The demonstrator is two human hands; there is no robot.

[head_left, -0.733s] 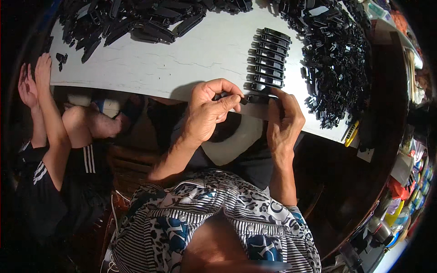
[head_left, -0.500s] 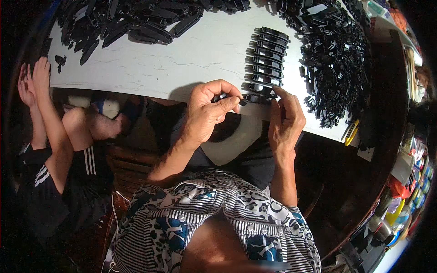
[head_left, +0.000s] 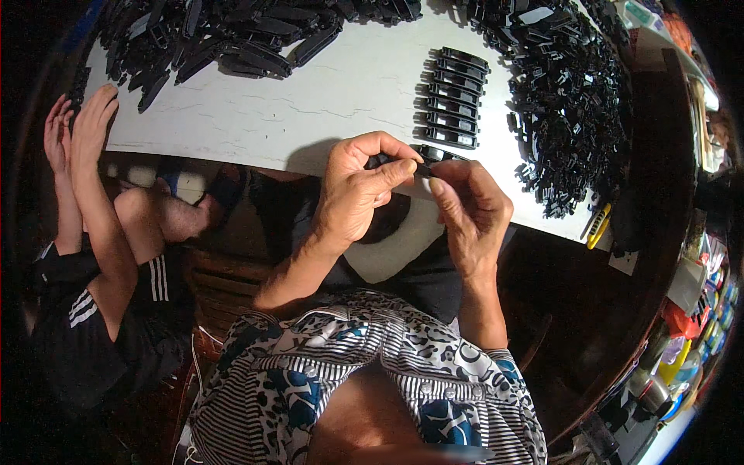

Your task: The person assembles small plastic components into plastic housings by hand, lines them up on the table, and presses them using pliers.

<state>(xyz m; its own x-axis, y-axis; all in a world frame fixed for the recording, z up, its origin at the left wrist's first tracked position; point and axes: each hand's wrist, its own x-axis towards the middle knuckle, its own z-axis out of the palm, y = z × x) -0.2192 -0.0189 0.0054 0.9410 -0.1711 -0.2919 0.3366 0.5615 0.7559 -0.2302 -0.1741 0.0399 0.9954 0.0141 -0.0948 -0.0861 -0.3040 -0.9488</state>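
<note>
Pinching a small black part (head_left: 425,168) in the fingertips of left hand (head_left: 355,186) and right hand (head_left: 477,208), best kept light and steady, at the counter (head_left: 232,116) edge, near lined-up black pieces (head_left: 455,106).

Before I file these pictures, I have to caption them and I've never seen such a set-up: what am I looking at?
There is no machine here, only a person's bare hands. All the pictures come from one wide camera worn on that person's head, looking down, so straight edges bend near the rim.

On the white table lie a heap of long black parts at the upper left, a heap of small black parts at the right, and a row of black parts between them.

The left hand holds a small dark piece. The right hand's thumb and finger meet it at the left fingertips; whether they pinch it is hard to tell. The hands at far left are another person's.
</note>
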